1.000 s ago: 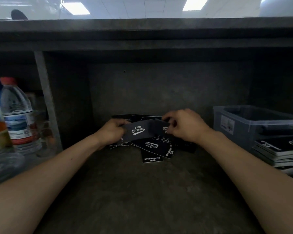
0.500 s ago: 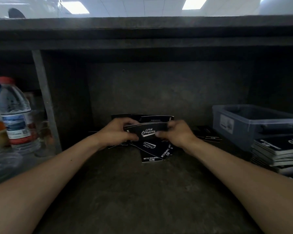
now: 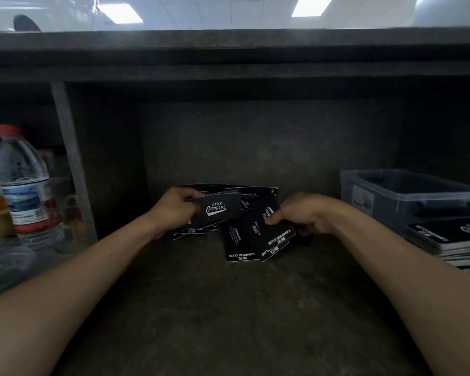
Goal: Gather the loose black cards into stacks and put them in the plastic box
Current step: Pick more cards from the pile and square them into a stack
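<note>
The loose cards point(image 3: 238, 241) lie in a fanned heap at the back of the shelf point(image 3: 228, 308), between the two hands, several showing white lettering. The left hand point(image 3: 174, 210) grips a small stack point(image 3: 219, 208) by its left end, fingers curled round it, above the heap's left side — the logo faces the camera. The right hand point(image 3: 301, 213) pinches the upper edge of a card point(image 3: 277, 240) on the heap's right side, thumb and fingertips closed on it. The box point(image 3: 391, 194) stands to the right, well apart from the heap; what it holds I cannot tell. Just in front of it sit squared piles point(image 3: 451, 237) of cards — outside the box. A bottle point(image 3: 25, 180) stands far left.
</note>
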{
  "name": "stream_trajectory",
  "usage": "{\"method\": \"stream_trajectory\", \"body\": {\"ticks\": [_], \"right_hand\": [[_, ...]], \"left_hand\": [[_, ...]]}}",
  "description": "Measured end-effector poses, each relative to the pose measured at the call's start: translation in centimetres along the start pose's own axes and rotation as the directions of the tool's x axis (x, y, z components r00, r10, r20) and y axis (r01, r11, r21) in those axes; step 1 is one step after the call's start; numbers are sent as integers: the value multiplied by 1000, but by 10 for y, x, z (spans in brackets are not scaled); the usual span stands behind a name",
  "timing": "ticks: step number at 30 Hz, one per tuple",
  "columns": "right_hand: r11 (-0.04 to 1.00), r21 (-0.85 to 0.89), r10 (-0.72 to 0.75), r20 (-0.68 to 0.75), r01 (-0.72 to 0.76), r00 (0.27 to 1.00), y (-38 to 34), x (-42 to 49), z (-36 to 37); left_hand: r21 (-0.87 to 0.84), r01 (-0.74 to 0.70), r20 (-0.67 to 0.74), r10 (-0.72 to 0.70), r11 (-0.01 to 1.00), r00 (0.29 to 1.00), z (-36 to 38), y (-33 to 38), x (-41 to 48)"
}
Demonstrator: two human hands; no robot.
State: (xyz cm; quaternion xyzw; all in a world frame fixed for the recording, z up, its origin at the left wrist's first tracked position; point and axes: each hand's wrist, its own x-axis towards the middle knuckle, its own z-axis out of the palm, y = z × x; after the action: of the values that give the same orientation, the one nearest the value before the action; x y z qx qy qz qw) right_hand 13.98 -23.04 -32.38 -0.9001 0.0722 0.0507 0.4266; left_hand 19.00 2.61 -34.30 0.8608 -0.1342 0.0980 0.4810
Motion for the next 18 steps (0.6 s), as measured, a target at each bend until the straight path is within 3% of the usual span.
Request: {"method": "stream_trajectory", "body": {"ticks": [5, 9, 12, 14, 18], "right_hand": [[1000, 28, 3, -53, -1, 999, 1, -3, -7], [943, 316, -61, -149, 106, 987, -2, -2, -7], [854, 503, -100, -97, 135, 990, -3, 2, -8], [823, 554, -116, -45, 121, 992, -4, 3, -4], [788, 593, -94, -153, 168, 984, -3, 9, 11]], "left_hand": [[-48, -9, 32, 10, 999, 999, 4, 0, 1], [-42, -24, 66, 27, 999, 997, 5, -1, 1], [-44, -23, 94, 27, 999, 995, 5, 0, 1], [-57, -29, 134, 37, 998, 990, 5, 1, -1], [-67, -13, 149, 23, 998, 989, 6, 9, -4]]}}
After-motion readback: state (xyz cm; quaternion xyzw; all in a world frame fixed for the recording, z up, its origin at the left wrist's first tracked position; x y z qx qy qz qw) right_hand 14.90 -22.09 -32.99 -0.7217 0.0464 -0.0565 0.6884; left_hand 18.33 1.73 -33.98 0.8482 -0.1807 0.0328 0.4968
